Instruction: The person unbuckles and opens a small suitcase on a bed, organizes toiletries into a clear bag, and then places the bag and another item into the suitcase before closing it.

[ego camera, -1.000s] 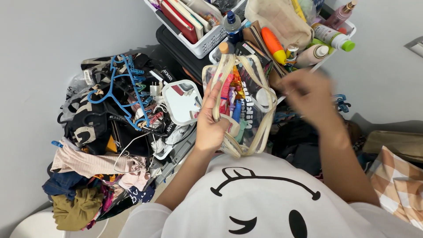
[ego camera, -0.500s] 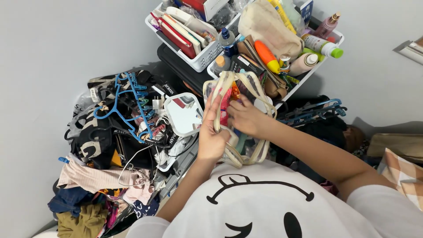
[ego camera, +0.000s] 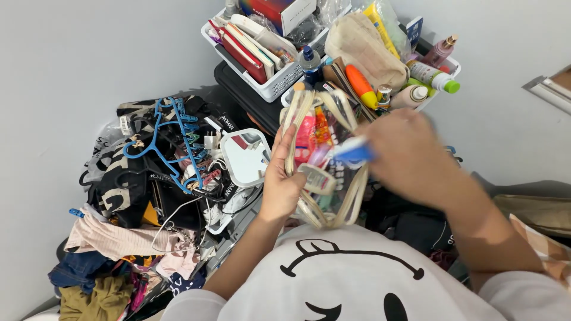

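Pouch of clear soft plastic with beige trim (ego camera: 321, 160) is hanging in front of our chest; our left hand (ego camera: 279, 184) is gripping its rim, its best hold, since it seems light, floppy and slippery. Our right hand (ego camera: 410, 154) is pinching a small blue-capped tube (ego camera: 352, 151) at its mouth.

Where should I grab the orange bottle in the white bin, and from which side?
Probably take the orange bottle around its middle, coming from above. It lies tilted on top of the clutter in the white bin, its upper side bare, while a beige bag and other bottles crowd its flanks. A hand closing across its narrow width should fit.
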